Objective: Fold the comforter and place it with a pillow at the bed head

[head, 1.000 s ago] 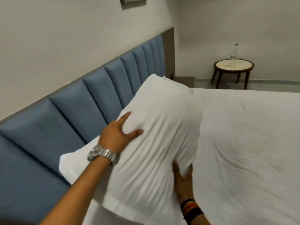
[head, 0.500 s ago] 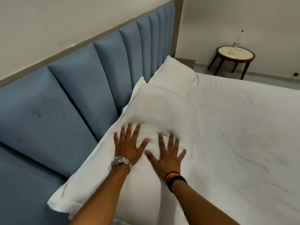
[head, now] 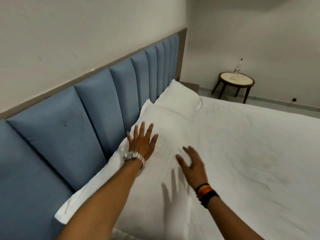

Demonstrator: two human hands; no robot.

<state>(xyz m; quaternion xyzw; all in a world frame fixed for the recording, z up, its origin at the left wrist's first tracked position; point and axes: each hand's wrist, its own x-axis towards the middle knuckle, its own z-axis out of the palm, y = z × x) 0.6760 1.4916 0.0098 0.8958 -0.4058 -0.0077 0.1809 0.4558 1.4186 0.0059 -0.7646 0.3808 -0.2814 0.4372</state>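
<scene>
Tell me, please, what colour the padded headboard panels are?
Blue, with a brown-grey frame; the headboard shows clearly in the head view.

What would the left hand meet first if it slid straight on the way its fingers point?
Probably the blue headboard: the left hand lies on the near pillow, fingers aimed up along it, though depth is unclear.

Pretty dim, flat indoor light, nothing glaring anywhere. The right hand (head: pixel 193 163) is smeared with motion blur and throws a soft finger shadow onto the white pillow (head: pixel 166 135). Wide-angle lens bends the blue headboard (head: pixel 86 110) near the frame's left edge. Overall soft, compressed-looking footage.
</scene>
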